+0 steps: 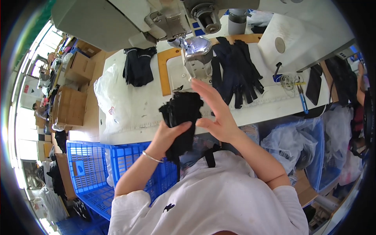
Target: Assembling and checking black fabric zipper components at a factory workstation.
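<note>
My left hand [166,137] grips a thick bundle of black fabric pieces [182,113], its thumb pressed across the front. The bundle is held up over the near edge of the white table [149,111]. Beside it, on the right, my right hand [215,113] is open, fingers stretched out and thumb apart, with nothing in it. Behind the hands, the sewing machine [196,51] has its lamp lit over the needle area. A stack of black fabric pieces [139,66] lies left of the machine. Dark strips of fabric [235,72] spread out to its right.
Clear plastic bags [109,98] lie at the table's left edge. Blue-handled snips [302,100], a coil of pale cord [288,83] and a dark phone-like slab [313,84] lie on the right. Blue crates [90,168] stand below, with cardboard boxes [70,105] at far left.
</note>
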